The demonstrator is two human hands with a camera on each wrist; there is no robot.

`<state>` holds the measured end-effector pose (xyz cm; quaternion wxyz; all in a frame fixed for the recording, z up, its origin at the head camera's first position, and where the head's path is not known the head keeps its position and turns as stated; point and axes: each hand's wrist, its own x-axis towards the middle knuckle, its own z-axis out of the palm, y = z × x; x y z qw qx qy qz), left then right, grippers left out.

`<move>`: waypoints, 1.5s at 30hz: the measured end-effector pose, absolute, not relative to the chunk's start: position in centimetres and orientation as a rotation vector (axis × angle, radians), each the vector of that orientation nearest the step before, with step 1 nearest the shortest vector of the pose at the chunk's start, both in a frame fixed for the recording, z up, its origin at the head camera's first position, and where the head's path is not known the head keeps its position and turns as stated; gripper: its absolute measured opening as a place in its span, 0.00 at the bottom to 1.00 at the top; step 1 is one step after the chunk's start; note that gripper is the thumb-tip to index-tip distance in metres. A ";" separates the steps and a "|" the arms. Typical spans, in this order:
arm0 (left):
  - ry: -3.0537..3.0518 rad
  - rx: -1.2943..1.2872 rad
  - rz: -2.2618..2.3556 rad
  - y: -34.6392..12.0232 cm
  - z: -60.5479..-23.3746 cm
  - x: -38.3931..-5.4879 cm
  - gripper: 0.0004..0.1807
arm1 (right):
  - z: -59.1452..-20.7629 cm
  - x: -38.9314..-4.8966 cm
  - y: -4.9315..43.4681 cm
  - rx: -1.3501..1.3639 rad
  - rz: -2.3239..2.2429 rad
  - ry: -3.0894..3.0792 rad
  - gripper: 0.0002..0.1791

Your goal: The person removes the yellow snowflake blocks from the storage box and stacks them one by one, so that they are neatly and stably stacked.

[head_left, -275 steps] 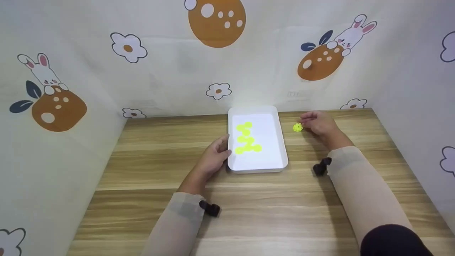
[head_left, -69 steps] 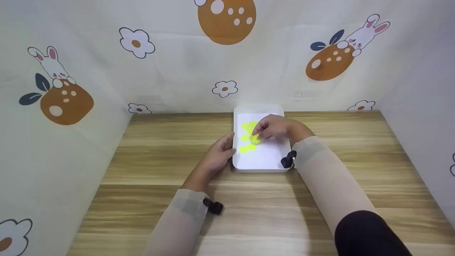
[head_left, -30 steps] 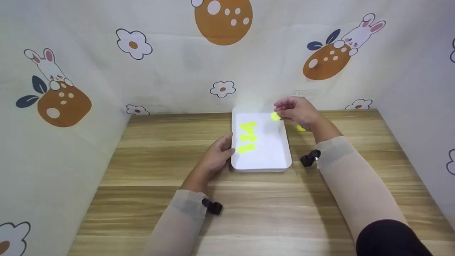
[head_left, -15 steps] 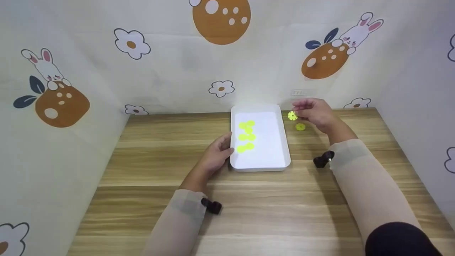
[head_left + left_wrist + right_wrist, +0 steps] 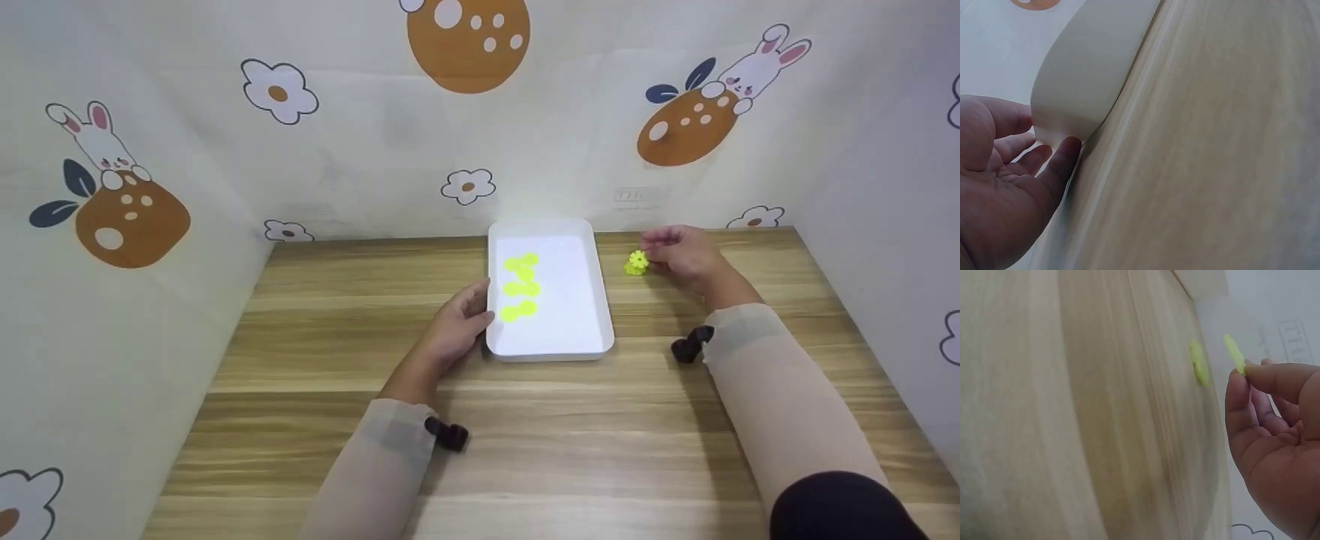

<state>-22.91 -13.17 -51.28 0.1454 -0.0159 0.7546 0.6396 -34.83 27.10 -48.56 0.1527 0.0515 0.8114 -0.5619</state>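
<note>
Yellow disc (image 5: 638, 259): thin, flower-shaped, notched rim; held up off table (image 5: 525, 442), just rt of white tray (image 5: 574, 307); shown approx. edge-on in rt wrist view.
Grip, rt hand (image 5: 686, 255): disc is pinched at its edge betw. thumb and index tip; most of disc is left exposed.
Grip, L hand (image 5: 455, 326): fingers relaxed, rested agst. outer L wall of tray; no disc is held.
Loose disc (image 5: 1198, 363): laid flat on table nr. back edge; partly covered by held disc in head view, but seen apart fr. it in rt wrist view.
Discs in tray (image 5: 528, 308): grouped along L half, some touching or overlapping; exact count not confirmed, detail lost to glare.
Handling, disc (judged): v. light, prob. plastic, fairly stiff; low breakage risk; smooth faces may be slippery, flat pieces hard to lift.
Hold pt., disc: rim, thumb and fingertip on opp. faces; notches may be used for purchase.
Handling, tray (judged): light, rigid, easily slid if knocked; best steadied at side wall, as is done by L hand.
Backdrop (image 5: 360, 157): pale cloth, printed w/ rabbits, flowers, etc.
Sleeves (image 5: 780, 397): beige, ea. w/ small black fitting (image 5: 691, 345) nr. wrist.
</note>
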 end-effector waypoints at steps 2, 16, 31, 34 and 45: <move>2.175 -0.049 1.842 -13.2 -51.2 -22.9 0.35 | -48.8 -34.8 27.2 0.167 -1.583 2.347 0.23; 2.179 -0.047 1.843 -13.2 -51.2 -22.7 0.35 | -49.6 -34.4 26.9 0.239 -1.634 2.327 0.21; 2.178 -0.064 1.841 -13.1 -51.0 -22.7 0.35 | -49.4 -34.1 26.7 0.248 -1.642 2.317 0.20; 2.174 -0.064 1.846 -13.1 -51.0 -22.8 0.35 | -49.4 -34.1 26.6 0.248 -1.645 2.309 0.21; 2.190 -0.007 1.849 -13.2 -51.1 -22.7 0.35 | -47.8 -34.3 25.2 0.172 -1.613 2.368 0.22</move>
